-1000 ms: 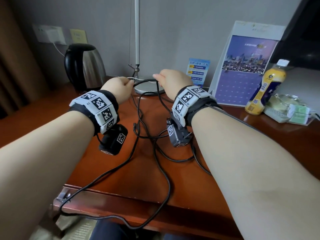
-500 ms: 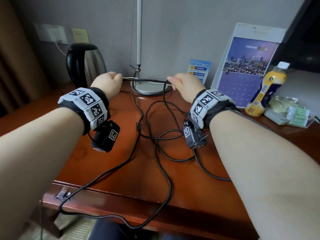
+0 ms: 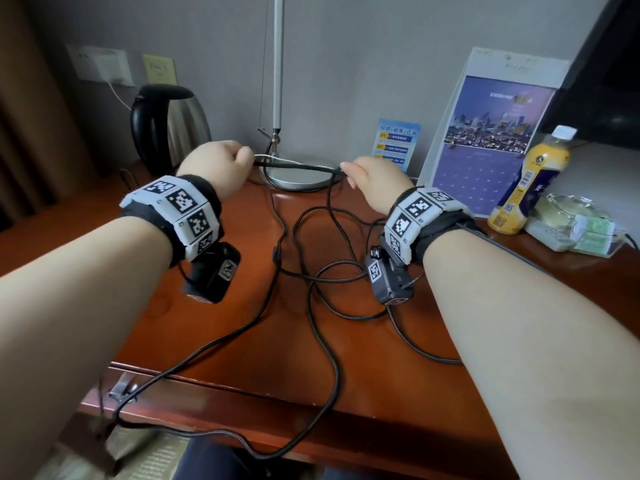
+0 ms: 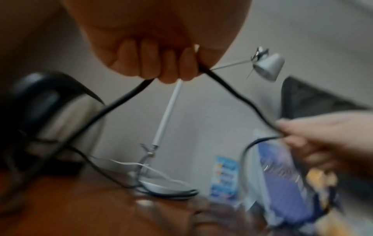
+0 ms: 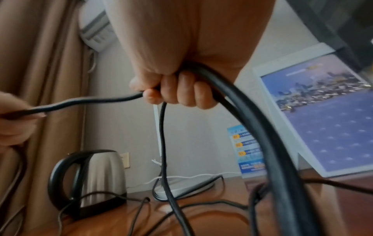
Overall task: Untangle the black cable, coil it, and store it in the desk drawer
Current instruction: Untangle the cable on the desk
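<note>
A long black cable [image 3: 313,296] lies in loose crossing loops on the red-brown desk [image 3: 398,393], and one loop hangs over the front edge. Both hands are raised above the back of the desk. My left hand [image 3: 221,162] grips the cable [image 4: 224,84] in a curled fist. My right hand [image 3: 367,178] grips the cable [image 5: 252,115] too, with strands dropping from its fingers [image 5: 187,89]. A short, nearly taut stretch of cable [image 3: 298,167] runs between the two hands. The drawer front [image 3: 214,424] sits below the desk edge, with its handle [image 3: 121,388] at the left.
A steel kettle [image 3: 169,126] stands at the back left. A lamp base [image 3: 298,174] with a white pole and white cord sits behind the hands. At the right are a blue card [image 3: 394,143], a calendar stand [image 3: 491,133], a yellow bottle [image 3: 526,188] and a glass tray [image 3: 575,226].
The two hands have moved apart, left hand leftward and right hand rightward, and the cable stretch between them has lengthened and drawn nearly straight. The loops on the desk have shifted slightly.
</note>
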The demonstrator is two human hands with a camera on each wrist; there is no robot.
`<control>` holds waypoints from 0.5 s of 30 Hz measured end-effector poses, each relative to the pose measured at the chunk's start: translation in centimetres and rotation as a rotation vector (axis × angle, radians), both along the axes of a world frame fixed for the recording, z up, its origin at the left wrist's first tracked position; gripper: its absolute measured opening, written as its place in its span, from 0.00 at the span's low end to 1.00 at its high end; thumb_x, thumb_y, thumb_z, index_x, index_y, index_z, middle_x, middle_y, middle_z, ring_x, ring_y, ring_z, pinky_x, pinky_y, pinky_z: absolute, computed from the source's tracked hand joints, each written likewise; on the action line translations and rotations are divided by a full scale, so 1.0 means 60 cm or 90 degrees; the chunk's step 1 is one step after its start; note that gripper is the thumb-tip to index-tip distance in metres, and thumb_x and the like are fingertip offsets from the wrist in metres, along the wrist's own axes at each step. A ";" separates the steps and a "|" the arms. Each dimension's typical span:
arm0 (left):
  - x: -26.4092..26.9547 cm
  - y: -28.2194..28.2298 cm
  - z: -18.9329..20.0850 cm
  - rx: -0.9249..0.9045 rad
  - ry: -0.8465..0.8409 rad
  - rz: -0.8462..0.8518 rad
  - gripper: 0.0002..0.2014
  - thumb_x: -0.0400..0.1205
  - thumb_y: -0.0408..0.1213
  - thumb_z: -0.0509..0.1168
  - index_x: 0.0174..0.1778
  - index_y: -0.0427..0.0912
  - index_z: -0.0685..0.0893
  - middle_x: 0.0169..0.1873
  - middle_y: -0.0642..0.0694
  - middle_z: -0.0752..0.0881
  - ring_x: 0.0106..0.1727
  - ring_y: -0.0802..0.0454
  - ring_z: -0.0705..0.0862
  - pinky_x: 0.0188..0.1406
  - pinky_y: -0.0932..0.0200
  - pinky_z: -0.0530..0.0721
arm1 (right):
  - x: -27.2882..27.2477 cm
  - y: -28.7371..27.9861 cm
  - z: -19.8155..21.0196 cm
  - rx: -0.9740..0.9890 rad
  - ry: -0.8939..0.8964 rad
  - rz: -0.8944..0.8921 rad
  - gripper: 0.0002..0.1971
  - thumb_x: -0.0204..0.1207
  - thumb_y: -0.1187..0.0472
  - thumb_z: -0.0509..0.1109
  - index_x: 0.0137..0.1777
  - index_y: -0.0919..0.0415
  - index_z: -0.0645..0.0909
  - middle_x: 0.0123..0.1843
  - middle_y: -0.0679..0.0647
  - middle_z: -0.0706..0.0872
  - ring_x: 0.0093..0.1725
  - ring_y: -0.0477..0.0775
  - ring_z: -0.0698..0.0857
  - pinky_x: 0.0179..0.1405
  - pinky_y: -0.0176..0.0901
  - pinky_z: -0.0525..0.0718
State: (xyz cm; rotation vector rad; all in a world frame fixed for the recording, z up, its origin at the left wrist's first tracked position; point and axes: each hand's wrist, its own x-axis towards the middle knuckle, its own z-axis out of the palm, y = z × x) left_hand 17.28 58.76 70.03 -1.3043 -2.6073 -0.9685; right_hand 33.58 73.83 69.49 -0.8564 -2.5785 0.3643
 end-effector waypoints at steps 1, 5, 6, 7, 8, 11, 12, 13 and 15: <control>-0.006 -0.006 -0.005 -0.007 0.029 -0.001 0.17 0.85 0.40 0.51 0.50 0.32 0.81 0.50 0.30 0.84 0.54 0.35 0.80 0.53 0.51 0.76 | 0.005 0.001 -0.003 -0.006 -0.009 -0.016 0.20 0.86 0.51 0.49 0.35 0.58 0.70 0.37 0.56 0.77 0.42 0.56 0.76 0.45 0.47 0.70; 0.004 -0.009 -0.014 -0.119 0.113 -0.027 0.15 0.86 0.40 0.51 0.42 0.35 0.78 0.50 0.30 0.84 0.53 0.35 0.81 0.50 0.51 0.76 | -0.006 -0.014 0.000 0.029 -0.050 -0.040 0.19 0.86 0.50 0.49 0.40 0.61 0.72 0.40 0.57 0.77 0.44 0.58 0.76 0.46 0.48 0.71; 0.012 -0.005 -0.013 -0.159 0.133 -0.038 0.15 0.86 0.39 0.51 0.47 0.34 0.80 0.51 0.32 0.84 0.55 0.35 0.81 0.51 0.51 0.76 | -0.012 -0.021 0.003 0.041 -0.065 -0.039 0.19 0.86 0.50 0.50 0.39 0.60 0.72 0.39 0.57 0.76 0.44 0.58 0.75 0.45 0.48 0.71; 0.022 0.001 -0.011 -0.189 0.154 -0.052 0.15 0.86 0.38 0.52 0.52 0.33 0.81 0.53 0.33 0.85 0.56 0.35 0.81 0.52 0.51 0.77 | -0.018 -0.028 0.005 0.053 -0.078 -0.038 0.19 0.85 0.50 0.50 0.36 0.59 0.71 0.36 0.55 0.75 0.44 0.57 0.75 0.44 0.47 0.70; 0.033 0.008 -0.009 -0.207 0.172 -0.064 0.15 0.85 0.36 0.52 0.56 0.34 0.82 0.55 0.35 0.85 0.56 0.36 0.82 0.53 0.50 0.78 | -0.023 -0.036 0.006 0.064 -0.090 -0.038 0.20 0.85 0.49 0.51 0.33 0.57 0.68 0.33 0.53 0.73 0.43 0.57 0.74 0.42 0.45 0.68; 0.067 0.029 -0.007 -0.184 0.178 -0.095 0.16 0.86 0.35 0.51 0.59 0.33 0.82 0.57 0.35 0.84 0.59 0.36 0.81 0.56 0.47 0.78 | -0.032 -0.051 0.006 0.070 -0.079 -0.042 0.19 0.84 0.48 0.52 0.36 0.57 0.71 0.37 0.54 0.76 0.43 0.57 0.75 0.41 0.46 0.69; 0.074 0.034 -0.007 -0.156 0.151 -0.095 0.16 0.86 0.35 0.50 0.58 0.32 0.81 0.58 0.33 0.83 0.60 0.36 0.80 0.57 0.48 0.76 | -0.030 -0.053 0.005 0.060 -0.059 -0.042 0.18 0.84 0.48 0.52 0.39 0.58 0.74 0.39 0.55 0.78 0.44 0.58 0.77 0.42 0.47 0.71; 0.076 0.036 -0.007 -0.123 0.118 -0.092 0.17 0.87 0.35 0.50 0.57 0.31 0.81 0.59 0.32 0.82 0.61 0.36 0.79 0.57 0.49 0.75 | -0.027 -0.054 0.004 0.046 -0.025 -0.035 0.19 0.84 0.47 0.53 0.40 0.57 0.75 0.40 0.55 0.80 0.44 0.58 0.78 0.43 0.47 0.72; 0.076 0.029 -0.009 -0.040 0.028 -0.070 0.17 0.87 0.38 0.49 0.55 0.31 0.81 0.57 0.32 0.82 0.60 0.37 0.79 0.54 0.54 0.73 | -0.019 -0.054 0.001 0.019 0.067 -0.012 0.20 0.83 0.45 0.54 0.38 0.56 0.77 0.38 0.54 0.81 0.43 0.57 0.80 0.41 0.45 0.72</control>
